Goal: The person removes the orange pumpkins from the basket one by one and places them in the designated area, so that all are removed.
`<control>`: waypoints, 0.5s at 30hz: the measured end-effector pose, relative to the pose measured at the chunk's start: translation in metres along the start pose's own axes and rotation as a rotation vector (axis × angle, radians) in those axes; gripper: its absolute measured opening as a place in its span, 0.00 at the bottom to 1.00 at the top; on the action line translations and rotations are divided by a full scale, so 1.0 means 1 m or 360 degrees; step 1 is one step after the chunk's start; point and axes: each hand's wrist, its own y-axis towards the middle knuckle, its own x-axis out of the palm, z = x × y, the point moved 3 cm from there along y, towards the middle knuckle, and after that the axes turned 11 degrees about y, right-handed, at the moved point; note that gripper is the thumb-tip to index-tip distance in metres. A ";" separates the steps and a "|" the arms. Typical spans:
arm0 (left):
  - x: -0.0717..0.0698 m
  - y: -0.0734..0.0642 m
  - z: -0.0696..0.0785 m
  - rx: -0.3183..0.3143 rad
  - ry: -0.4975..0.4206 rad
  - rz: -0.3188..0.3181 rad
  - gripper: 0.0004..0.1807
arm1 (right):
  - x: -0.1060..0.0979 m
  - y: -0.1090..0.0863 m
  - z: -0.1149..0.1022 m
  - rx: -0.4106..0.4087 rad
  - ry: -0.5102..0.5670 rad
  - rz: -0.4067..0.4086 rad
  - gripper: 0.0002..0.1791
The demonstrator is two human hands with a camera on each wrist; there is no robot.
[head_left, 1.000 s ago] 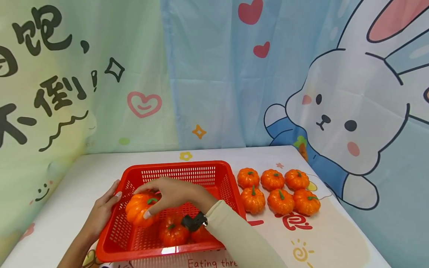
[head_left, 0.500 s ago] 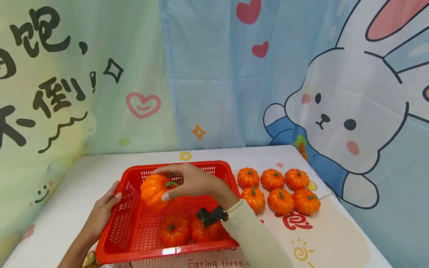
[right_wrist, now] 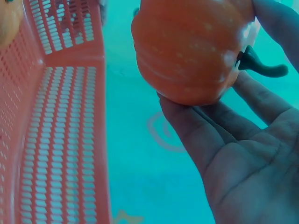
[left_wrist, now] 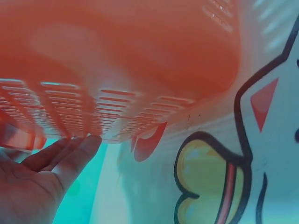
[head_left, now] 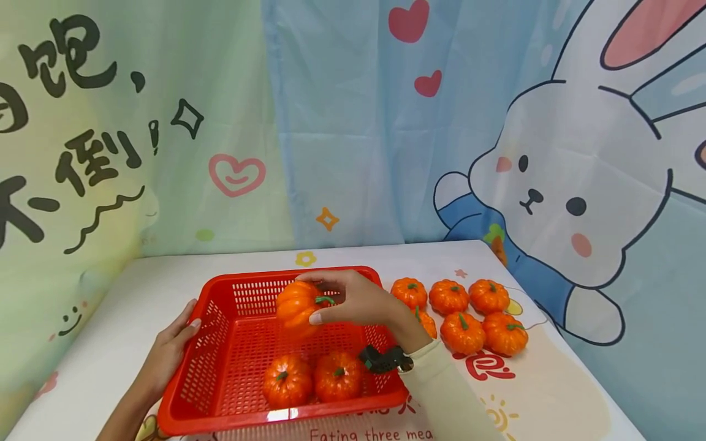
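A small orange pumpkin (head_left: 298,308) with a green stem is held above the red plastic basket (head_left: 237,422). My right hand (head_left: 353,298) grips it from the right, thumb on the near side and fingers round the far side. The right wrist view shows this pumpkin (right_wrist: 191,51) in the fingers, beside the basket wall. Two more pumpkins, one on the left (head_left: 287,381) and one on the right (head_left: 337,376), sit in the basket along its near side. My left hand (head_left: 172,343) holds the basket's left edge, its fingers against the slotted outer wall in the left wrist view.
Right of the basket, several pumpkins (head_left: 462,332) stand in two rows on the printed white tabletop (head_left: 551,386). My right wrist partly covers one of them. A cartoon curtain (head_left: 342,153) hangs behind the table. A black strap device (head_left: 386,359) sits on my right wrist.
My right hand has lifted the pumpkin from the basket's left part and carried it up and to the right. Both pumpkins near the front are now uncovered. The left hand stays put.
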 end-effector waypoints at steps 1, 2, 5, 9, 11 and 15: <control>0.000 0.000 0.000 0.0001 0.0004 0.0002 0.34 | -0.003 -0.003 -0.001 -0.0012 0.0010 0.0003 0.32; -0.001 0.000 0.000 0.0004 0.0007 0.0002 0.35 | -0.006 -0.007 -0.002 -0.0018 0.0017 0.0010 0.32; -0.002 0.001 0.001 0.0008 0.0022 0.0002 0.35 | -0.014 -0.018 -0.005 -0.0031 0.0029 0.0032 0.33; -0.004 0.000 0.000 0.0001 0.0047 0.0011 0.35 | -0.022 -0.033 -0.003 -0.0044 0.0068 0.0054 0.32; -0.004 0.000 -0.001 -0.0005 0.0040 0.0004 0.35 | -0.027 -0.041 -0.001 -0.0043 0.0066 0.0088 0.32; -0.003 0.001 -0.002 -0.0015 0.0021 -0.0025 0.36 | -0.038 -0.060 0.003 0.0003 0.0007 0.0210 0.32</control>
